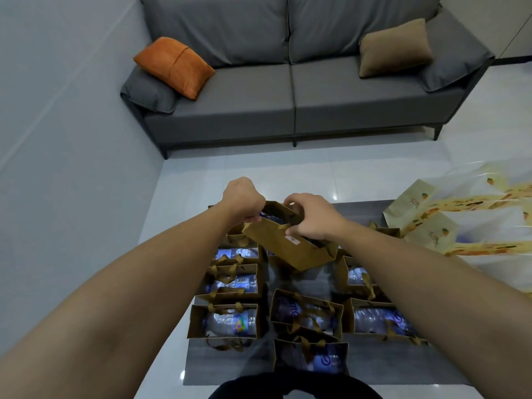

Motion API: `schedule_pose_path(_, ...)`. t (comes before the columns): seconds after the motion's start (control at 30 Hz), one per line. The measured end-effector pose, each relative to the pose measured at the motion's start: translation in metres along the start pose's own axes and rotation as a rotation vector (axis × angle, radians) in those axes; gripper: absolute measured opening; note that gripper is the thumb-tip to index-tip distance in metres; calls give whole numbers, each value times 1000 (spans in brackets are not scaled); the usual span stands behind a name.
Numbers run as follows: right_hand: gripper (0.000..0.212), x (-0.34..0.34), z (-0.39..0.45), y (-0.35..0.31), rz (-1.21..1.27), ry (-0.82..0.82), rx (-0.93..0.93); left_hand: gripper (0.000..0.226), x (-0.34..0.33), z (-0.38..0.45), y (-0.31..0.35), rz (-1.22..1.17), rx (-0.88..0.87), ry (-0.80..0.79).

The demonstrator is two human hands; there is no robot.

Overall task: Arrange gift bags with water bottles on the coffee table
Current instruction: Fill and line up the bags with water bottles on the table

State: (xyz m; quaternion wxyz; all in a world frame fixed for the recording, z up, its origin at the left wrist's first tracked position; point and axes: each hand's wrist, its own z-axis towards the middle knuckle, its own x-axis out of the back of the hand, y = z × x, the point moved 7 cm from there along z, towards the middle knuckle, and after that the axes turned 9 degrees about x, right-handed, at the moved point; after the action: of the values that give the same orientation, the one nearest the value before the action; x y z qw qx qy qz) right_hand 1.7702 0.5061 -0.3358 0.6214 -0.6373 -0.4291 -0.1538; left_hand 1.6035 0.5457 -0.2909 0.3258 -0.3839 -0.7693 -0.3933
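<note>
The forearms cover parts of the rows of brown gift bags on the coffee table [362, 208], so the full count of bags cannot be read, and the bottle labels are too blurred to make out. The far left bags sit half behind the left wrist. The table's near edge is cut by a dark shape at the bottom of the view.

The left hand [244, 201] is curled tight on the far rim of a raised gift bag [283, 244], fingers tucked out of sight. The right hand [312, 218] pinches the near rim and dark handle of the same bag, thumb and fingers bent round it. The bag hangs tilted above the middle column, apart from the bags below; a bottle shows dimly at its mouth.

Standing bags with water bottles [229, 323] fill three columns, leaving a gap under the lifted bag. Pale patterned bags [426, 223] crowd the right far corner. Bare floor lies between the table and the grey sofa [290, 90]
</note>
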Motion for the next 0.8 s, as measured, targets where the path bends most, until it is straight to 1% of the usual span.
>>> schedule_pose_path(0.07,50,4,-7,4,-25,83,-31,21,-1,4,0,4,-11,1)
schedule_pose_path(0.17,42,4,-17,17,31,122,-96,21,-2,7,1,8,-16,9)
schedule_pose_path(0.27,36,-5,-23,27,94,86,-159,21,-1,7,3,10,-21,11)
schedule_pose_path(0.37,26,-16,-25,37,212,-9,-247,20,-1,5,4,21,-26,11)
schedule_pose_path(0.43,21,-23,-26,36,264,-89,-261,21,-3,5,2,43,-22,15)
schedule_pose_path(0.47,28,-27,-25,33,263,-135,-248,23,-4,6,0,55,-16,14)
schedule_pose_path(0.53,62,-37,-26,28,278,-213,-247,26,-8,7,-5,52,3,6)
schedule_pose_path(0.57,73,-43,-26,25,304,-249,-265,26,-10,8,-7,43,13,4)
schedule_pose_path(0.6,73,-48,-26,22,327,-281,-273,26,-11,10,-10,33,19,4)
schedule_pose_path(0.63,62,-53,-25,19,346,-299,-275,26,-12,12,-12,26,22,5)
schedule_pose_path(0.67,44,-56,-23,20,352,-300,-273,25,-12,13,-13,19,25,2)
schedule_pose_path(0.7,26,-55,-21,20,341,-274,-268,25,-12,14,-14,7,28,-3)
schedule_pose_path(0.73,15,-52,-20,20,323,-239,-262,24,-13,16,-16,-7,29,-11)
schedule_pose_path(0.8,9,-45,-20,20,311,-206,-266,22,-15,18,-17,-29,29,-26)
